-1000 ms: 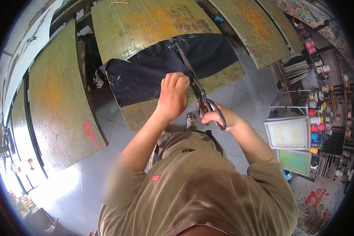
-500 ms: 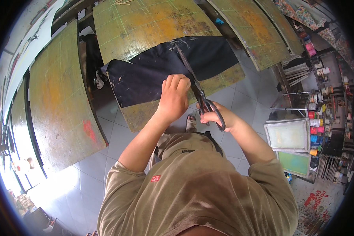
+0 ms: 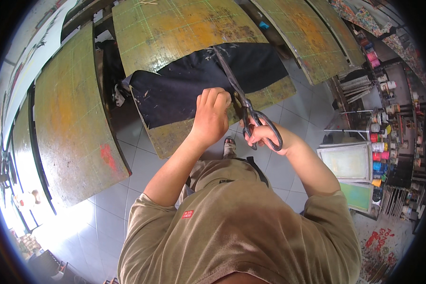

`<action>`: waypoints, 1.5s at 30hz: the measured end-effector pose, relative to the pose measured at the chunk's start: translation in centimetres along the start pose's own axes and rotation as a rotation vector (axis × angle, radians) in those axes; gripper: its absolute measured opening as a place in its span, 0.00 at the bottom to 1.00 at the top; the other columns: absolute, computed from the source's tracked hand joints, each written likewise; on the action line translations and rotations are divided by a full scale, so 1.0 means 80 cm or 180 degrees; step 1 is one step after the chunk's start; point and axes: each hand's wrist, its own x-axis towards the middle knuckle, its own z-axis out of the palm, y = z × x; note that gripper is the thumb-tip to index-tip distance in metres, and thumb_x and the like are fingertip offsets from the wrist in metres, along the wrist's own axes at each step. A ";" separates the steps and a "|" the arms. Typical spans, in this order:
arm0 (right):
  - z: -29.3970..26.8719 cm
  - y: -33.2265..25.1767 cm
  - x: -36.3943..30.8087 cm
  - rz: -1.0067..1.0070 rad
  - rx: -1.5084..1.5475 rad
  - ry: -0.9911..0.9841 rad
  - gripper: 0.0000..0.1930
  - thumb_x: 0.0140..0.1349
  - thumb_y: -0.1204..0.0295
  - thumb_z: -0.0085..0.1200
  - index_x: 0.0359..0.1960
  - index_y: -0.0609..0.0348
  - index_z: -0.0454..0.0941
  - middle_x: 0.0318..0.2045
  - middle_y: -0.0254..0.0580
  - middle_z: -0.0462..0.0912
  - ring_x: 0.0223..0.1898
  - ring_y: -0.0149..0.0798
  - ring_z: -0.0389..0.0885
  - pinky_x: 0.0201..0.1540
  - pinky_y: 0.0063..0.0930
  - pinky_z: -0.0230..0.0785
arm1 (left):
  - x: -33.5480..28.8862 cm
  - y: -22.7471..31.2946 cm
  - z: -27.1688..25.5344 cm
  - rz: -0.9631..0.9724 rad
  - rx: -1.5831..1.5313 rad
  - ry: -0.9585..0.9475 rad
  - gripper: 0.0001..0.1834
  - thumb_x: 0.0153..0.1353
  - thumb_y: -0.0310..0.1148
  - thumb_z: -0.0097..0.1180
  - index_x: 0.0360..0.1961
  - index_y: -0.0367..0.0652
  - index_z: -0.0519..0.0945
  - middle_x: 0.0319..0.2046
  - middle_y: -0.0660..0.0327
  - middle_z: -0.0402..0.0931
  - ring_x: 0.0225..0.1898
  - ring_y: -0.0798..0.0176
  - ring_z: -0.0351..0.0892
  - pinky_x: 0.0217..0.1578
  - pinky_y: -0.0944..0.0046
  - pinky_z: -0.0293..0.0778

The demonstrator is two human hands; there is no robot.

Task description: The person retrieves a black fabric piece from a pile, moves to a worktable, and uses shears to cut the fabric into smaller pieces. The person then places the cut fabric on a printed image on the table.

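In the head view, a sheet of dark, near-black cloth [image 3: 173, 94] flecked with pale marks is seen draped across the near end of a paint-stained, olive-yellow rectangular board [image 3: 175, 33], the flat surface apparently used to keep it spread. A long pair of dark metal scissors [image 3: 239, 91] is held over the board's near right part, tips pointed toward its far end and handles spread apart beyond its near edge, seemingly so that the blades can be lined up across the cloth. The handles are gripped by the right hand [image 3: 260, 133], just off the board's near edge, with the wrist turned inward and the forearm angled in from the lower right. The left hand [image 3: 210, 113] is placed above the board's near edge, perhaps to steady the cloth beside the blades; its knuckles are raised and its fingers curled, but whether fabric is pinched cannot be told, the fingertips being hidden.
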 end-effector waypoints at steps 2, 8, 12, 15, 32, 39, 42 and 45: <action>0.003 -0.004 -0.002 -0.0028 0.0093 -0.0009 0.22 0.39 0.71 0.49 0.42 0.57 0.67 0.27 0.33 0.72 0.28 0.25 0.69 0.25 0.15 0.53 | 0.000 -0.001 0.002 0.0016 0.0015 0.0065 0.14 0.42 0.18 0.48 0.34 0.38 0.70 0.36 0.55 0.68 0.39 0.51 0.66 0.40 0.57 0.61; 0.001 0.019 0.006 -0.0121 0.0184 -0.0029 0.20 0.42 0.72 0.48 0.42 0.58 0.66 0.27 0.33 0.71 0.27 0.25 0.69 0.24 0.16 0.56 | 0.000 0.000 0.002 0.0021 -0.0034 0.0094 0.14 0.42 0.18 0.48 0.34 0.38 0.70 0.37 0.55 0.68 0.39 0.51 0.66 0.39 0.57 0.61; 0.005 0.008 0.002 -0.0157 0.0076 0.0037 0.22 0.39 0.71 0.48 0.42 0.58 0.66 0.28 0.33 0.72 0.27 0.26 0.68 0.25 0.16 0.54 | 0.000 0.000 0.001 0.0021 0.0002 0.0076 0.14 0.42 0.18 0.48 0.34 0.38 0.70 0.37 0.55 0.68 0.39 0.51 0.66 0.39 0.57 0.61; 0.002 0.007 -0.005 -0.0159 0.0106 0.0047 0.24 0.36 0.70 0.49 0.42 0.57 0.66 0.28 0.34 0.73 0.28 0.25 0.68 0.26 0.15 0.53 | -0.002 -0.002 0.003 -0.0040 -0.0034 0.0151 0.14 0.44 0.18 0.48 0.35 0.38 0.69 0.37 0.54 0.68 0.39 0.51 0.66 0.39 0.57 0.61; 0.006 0.024 -0.002 -0.0042 0.0246 0.0130 0.24 0.38 0.70 0.50 0.43 0.58 0.66 0.27 0.32 0.69 0.27 0.24 0.65 0.29 0.15 0.55 | -0.002 -0.003 0.002 0.0042 -0.0076 0.0060 0.13 0.45 0.19 0.47 0.36 0.38 0.69 0.37 0.54 0.68 0.39 0.50 0.66 0.40 0.56 0.61; 0.006 0.027 0.004 -0.0112 0.0192 0.0161 0.22 0.38 0.71 0.50 0.41 0.57 0.66 0.27 0.32 0.69 0.27 0.25 0.65 0.29 0.16 0.55 | -0.001 -0.001 0.001 0.0096 -0.0076 0.0116 0.13 0.46 0.19 0.47 0.36 0.38 0.69 0.36 0.54 0.68 0.39 0.51 0.66 0.40 0.57 0.61; 0.008 0.027 0.009 -0.0178 0.0259 0.0103 0.21 0.38 0.72 0.50 0.40 0.56 0.66 0.25 0.33 0.69 0.27 0.25 0.66 0.28 0.16 0.55 | -0.001 -0.001 0.001 0.0096 -0.0085 0.0147 0.13 0.45 0.18 0.48 0.36 0.38 0.69 0.36 0.54 0.68 0.39 0.51 0.66 0.39 0.57 0.61; 0.010 0.032 0.010 -0.0173 0.0445 0.0038 0.21 0.38 0.73 0.50 0.40 0.55 0.66 0.25 0.32 0.70 0.27 0.26 0.67 0.27 0.16 0.55 | -0.001 -0.001 0.001 0.0046 -0.0082 0.0133 0.13 0.45 0.18 0.48 0.36 0.38 0.69 0.37 0.54 0.68 0.39 0.51 0.66 0.39 0.57 0.61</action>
